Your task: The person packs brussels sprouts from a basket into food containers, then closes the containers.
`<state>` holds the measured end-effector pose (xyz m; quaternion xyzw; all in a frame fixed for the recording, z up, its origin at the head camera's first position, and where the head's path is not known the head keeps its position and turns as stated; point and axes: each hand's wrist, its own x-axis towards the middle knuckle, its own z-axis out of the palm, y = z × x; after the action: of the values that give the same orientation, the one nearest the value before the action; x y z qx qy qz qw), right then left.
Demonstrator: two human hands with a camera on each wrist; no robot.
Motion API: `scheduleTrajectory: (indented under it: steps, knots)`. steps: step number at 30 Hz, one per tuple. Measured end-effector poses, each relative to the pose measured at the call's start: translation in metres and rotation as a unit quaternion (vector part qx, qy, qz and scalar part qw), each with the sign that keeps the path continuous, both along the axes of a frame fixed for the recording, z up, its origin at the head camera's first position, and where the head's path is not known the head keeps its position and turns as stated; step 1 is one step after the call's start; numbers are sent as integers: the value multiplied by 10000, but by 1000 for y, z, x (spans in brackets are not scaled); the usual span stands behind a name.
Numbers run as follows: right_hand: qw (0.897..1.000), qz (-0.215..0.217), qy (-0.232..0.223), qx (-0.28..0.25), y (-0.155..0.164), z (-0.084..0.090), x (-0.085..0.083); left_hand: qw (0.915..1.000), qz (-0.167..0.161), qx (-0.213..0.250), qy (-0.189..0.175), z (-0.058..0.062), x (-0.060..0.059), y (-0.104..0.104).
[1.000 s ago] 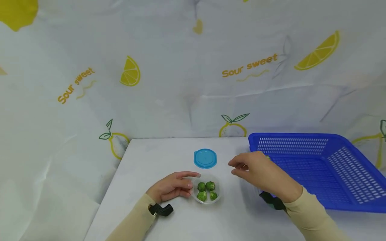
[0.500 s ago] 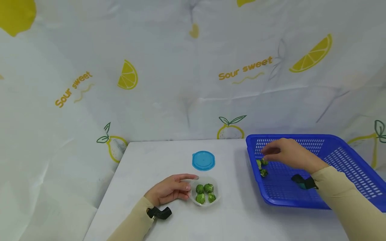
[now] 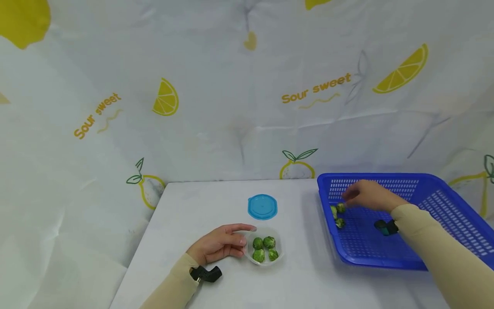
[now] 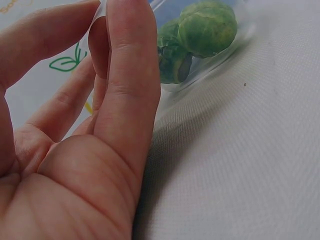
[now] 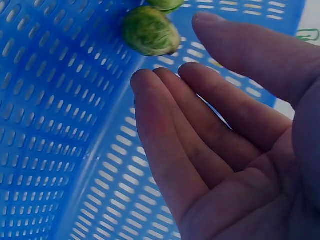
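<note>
My left hand (image 3: 218, 244) holds the left side of a small clear round bowl (image 3: 281, 253), with the thumb on the near wall and the index finger along the far rim. Several green Brussels sprouts (image 3: 258, 255) sit in the bowl; two of them (image 4: 207, 29) show beyond the thumb in the left wrist view. Over the left part of a blue plastic basket (image 3: 386, 262) hovers my right hand (image 3: 368, 195). Its thumb and fingers are apart with nothing between them. A Brussels sprout (image 5: 150, 31) lies just beyond its fingertips, with part of another behind it.
A round blue lid (image 3: 262, 207) lies flat on the white table (image 3: 208, 197) behind the bowl. A few more sprouts (image 3: 340, 223) lie along the basket's left wall. Behind the table hangs a white cloth (image 3: 216, 128) printed with lemons.
My right hand has moved from between bowl and basket rightward into the basket, lowering slightly in the last half second. The left hand and the bowl have stayed in place.
</note>
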<state>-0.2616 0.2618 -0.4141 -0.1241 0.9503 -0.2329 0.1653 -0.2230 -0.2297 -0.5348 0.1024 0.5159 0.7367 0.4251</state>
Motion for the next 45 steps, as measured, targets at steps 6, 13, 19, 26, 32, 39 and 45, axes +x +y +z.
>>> scheduleTrajectory:
  steps: [6,13,19,26,32,39,45]
  knots:
    - [9998,-5,-163,-88,1,-10,-8,10000,-11,-27,19,1,1,0]
    - [9999,101,-109,42,-1,-15,-15,10000,26,-83,15,2,1,0]
    - [9996,137,-229,-15,-1,-18,-16,10000,-28,-51,-12,0,-1,0]
    - [9996,169,-204,-76,-4,-18,-16,10000,-58,35,27,0,-2,0]
    - [9996,177,-240,9,-7,-18,-17,10000,-30,38,-25,0,-2,-1]
    - [9996,154,-233,66,-5,-20,-19,10000,-39,9,-30,-1,-3,0]
    - [9997,154,-187,103,-2,-17,-17,10000,-9,14,-23,-1,-2,-1]
